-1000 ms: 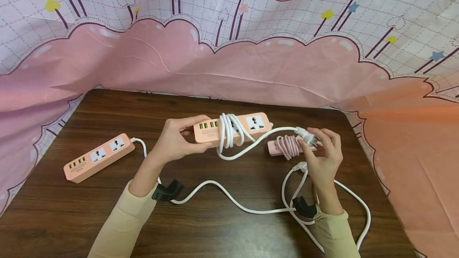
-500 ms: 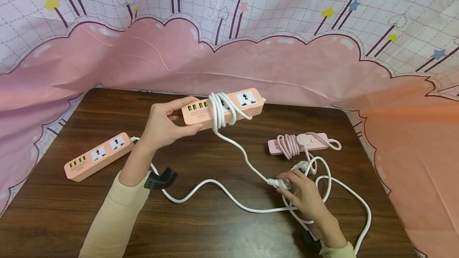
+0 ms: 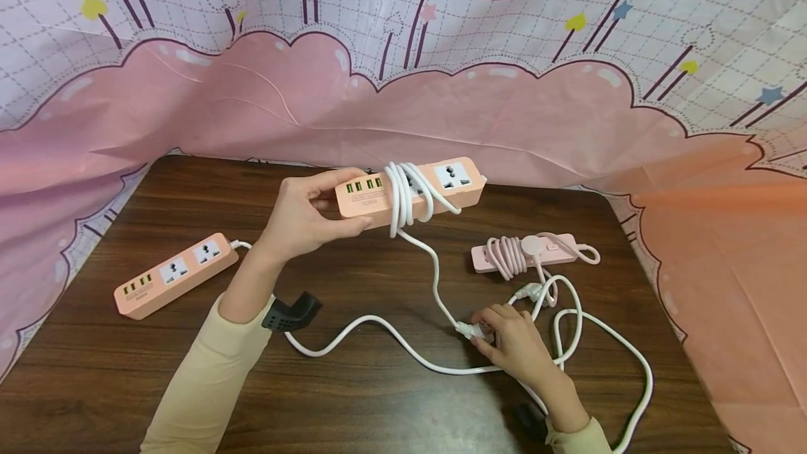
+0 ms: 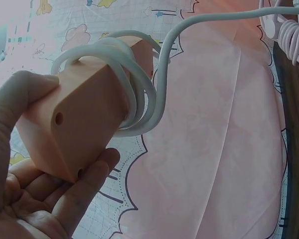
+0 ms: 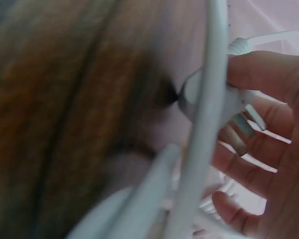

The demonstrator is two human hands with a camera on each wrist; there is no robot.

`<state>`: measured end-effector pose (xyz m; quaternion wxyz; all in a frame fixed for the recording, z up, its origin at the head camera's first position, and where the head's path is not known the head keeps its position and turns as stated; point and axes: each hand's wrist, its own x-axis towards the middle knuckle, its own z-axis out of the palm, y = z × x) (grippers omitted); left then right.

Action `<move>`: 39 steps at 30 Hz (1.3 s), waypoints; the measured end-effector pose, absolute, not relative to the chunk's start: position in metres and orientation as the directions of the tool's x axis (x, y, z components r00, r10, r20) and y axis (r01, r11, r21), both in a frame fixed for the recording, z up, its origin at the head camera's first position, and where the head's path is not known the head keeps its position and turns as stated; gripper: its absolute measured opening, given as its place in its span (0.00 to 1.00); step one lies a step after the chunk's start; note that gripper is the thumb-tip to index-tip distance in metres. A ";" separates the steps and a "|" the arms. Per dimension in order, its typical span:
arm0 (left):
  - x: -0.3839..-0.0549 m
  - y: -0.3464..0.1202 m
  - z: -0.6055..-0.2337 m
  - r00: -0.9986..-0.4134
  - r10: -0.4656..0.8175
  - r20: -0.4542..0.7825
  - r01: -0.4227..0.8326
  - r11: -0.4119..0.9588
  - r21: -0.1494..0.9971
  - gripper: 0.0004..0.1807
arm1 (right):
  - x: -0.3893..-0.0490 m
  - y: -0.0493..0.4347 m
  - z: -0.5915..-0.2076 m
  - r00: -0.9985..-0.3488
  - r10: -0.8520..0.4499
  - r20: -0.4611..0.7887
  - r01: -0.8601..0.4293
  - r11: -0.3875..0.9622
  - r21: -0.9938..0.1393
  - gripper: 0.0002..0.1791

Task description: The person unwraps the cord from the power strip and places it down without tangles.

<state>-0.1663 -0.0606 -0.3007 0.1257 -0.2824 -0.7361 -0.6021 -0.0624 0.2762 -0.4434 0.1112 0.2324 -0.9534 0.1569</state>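
My left hand (image 3: 309, 212) grips one end of a peach power strip (image 3: 378, 210), lifted above the table and slightly tilted. Around the strip's middle, a white cord (image 3: 398, 195) is wound in several loops. Its loose end runs down to a plug (image 3: 469, 331), which my right hand (image 3: 513, 342) pinches low over the table. In the left wrist view, the thumb lies on the strip's top edge and the fingers are beneath its end (image 4: 87, 104). Metal prongs of the plug (image 5: 241, 107) show among the fingers in the right wrist view, partly behind another white cord (image 5: 202, 109).
A second peach power strip (image 3: 176, 275) lies at the left of the table (image 3: 353, 412). Its white cord (image 3: 410, 356) crosses to the right and loops near my right forearm, with a plug (image 3: 529, 293) there. A pink power strip (image 3: 557, 251) with its cord wound lies behind.
My right hand has brought the plug down and left, from beside the pink strip to low over the table. The held strip has risen, gone left, then back right; its cord now hangs down.
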 end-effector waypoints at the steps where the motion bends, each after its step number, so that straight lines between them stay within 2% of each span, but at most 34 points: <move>1: -0.166 -0.060 -0.300 -0.807 0.270 0.525 0.568 0.111 0.815 0.28 | -0.063 0.275 -0.442 -0.873 -0.408 0.269 -0.472 0.846 -0.249 0.18; 7: -0.162 -0.055 -0.296 -0.782 0.309 0.542 0.590 0.083 0.803 0.29 | -0.069 0.265 -0.431 -0.884 -0.432 0.178 -0.466 0.843 -0.267 0.18; 11: -0.160 -0.053 -0.295 -0.758 0.336 0.559 0.610 0.059 0.791 0.29 | -0.080 0.253 -0.421 -0.857 -0.456 0.241 -0.515 0.787 -0.339 0.20; 16: -0.159 -0.050 -0.296 -0.745 0.347 0.570 0.618 0.037 0.785 0.28 | -0.094 0.229 -0.397 -0.798 -0.447 0.404 -0.602 0.584 -0.544 0.25; 21: -0.159 -0.050 -0.298 -0.745 0.342 0.573 0.622 0.045 0.782 0.29 | -0.101 0.202 -0.376 -0.771 -0.433 0.467 -0.620 0.340 -0.707 0.19; 26: -0.157 -0.050 -0.299 -0.747 0.354 0.563 0.612 0.037 0.790 0.28 | -0.104 0.182 -0.368 -0.824 -0.394 0.407 -0.503 0.179 -0.845 0.08; 30: -0.156 -0.051 -0.299 -0.751 0.371 0.547 0.596 0.025 0.802 0.27 | -0.107 0.180 -0.365 -0.880 -0.310 0.360 -0.409 0.111 -0.906 0.09; 34: -0.156 -0.055 -0.300 -0.752 0.387 0.533 0.579 0.001 0.815 0.28 | -0.113 0.186 -0.362 -0.889 -0.288 0.355 -0.375 0.015 -0.927 0.10; 37: -0.154 -0.057 -0.301 -0.743 0.420 0.521 0.566 -0.019 0.824 0.27 | -0.116 0.193 -0.362 -0.913 -0.238 0.332 -0.325 -0.071 -0.943 0.12; 39: -0.153 -0.057 -0.302 -0.736 0.446 0.510 0.559 -0.024 0.829 0.27 | -0.117 0.198 -0.361 -0.932 -0.187 0.309 -0.277 -0.178 -0.944 0.12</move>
